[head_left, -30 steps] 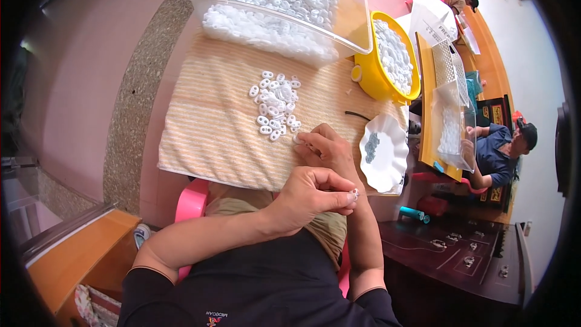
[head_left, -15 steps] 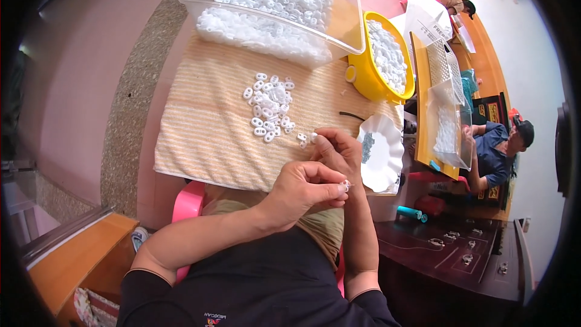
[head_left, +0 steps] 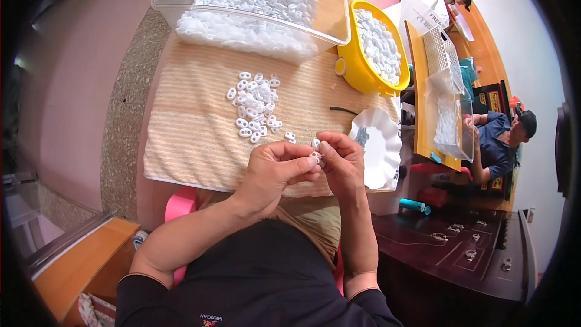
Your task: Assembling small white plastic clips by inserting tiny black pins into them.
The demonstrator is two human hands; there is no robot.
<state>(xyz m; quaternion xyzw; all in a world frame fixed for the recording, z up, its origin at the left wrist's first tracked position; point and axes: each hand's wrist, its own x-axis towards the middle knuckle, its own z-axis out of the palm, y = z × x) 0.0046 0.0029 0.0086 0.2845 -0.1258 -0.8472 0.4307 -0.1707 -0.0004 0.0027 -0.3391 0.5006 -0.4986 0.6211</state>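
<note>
In front of me my two hands meet over the near edge of a striped towel. My left hand [head_left: 275,169] is closed in a pinch on a small white plastic piece [head_left: 316,157]. Between the thumb and fingers of my right hand [head_left: 342,160] is a white oval two-holed plastic piece [head_left: 316,143], close above the first one. The fingers partly cover both pieces, and I cannot tell whether they touch. A pile of similar white oval pieces [head_left: 257,100] lies on the towel, with loose ones [head_left: 290,137] just left of my fingertips.
A clear bin [head_left: 249,12] and a yellow tub [head_left: 344,30], both full of white pieces, stand at the back. A scalloped white dish [head_left: 381,157] with small grey bits sits right, near a black strip [head_left: 344,109]. Beyond, a person [head_left: 499,145] sits by another bin.
My right hand has picked a white oval piece off the towel. My hands have come together, the left moving up and away from my lap. The view has shifted slightly.
</note>
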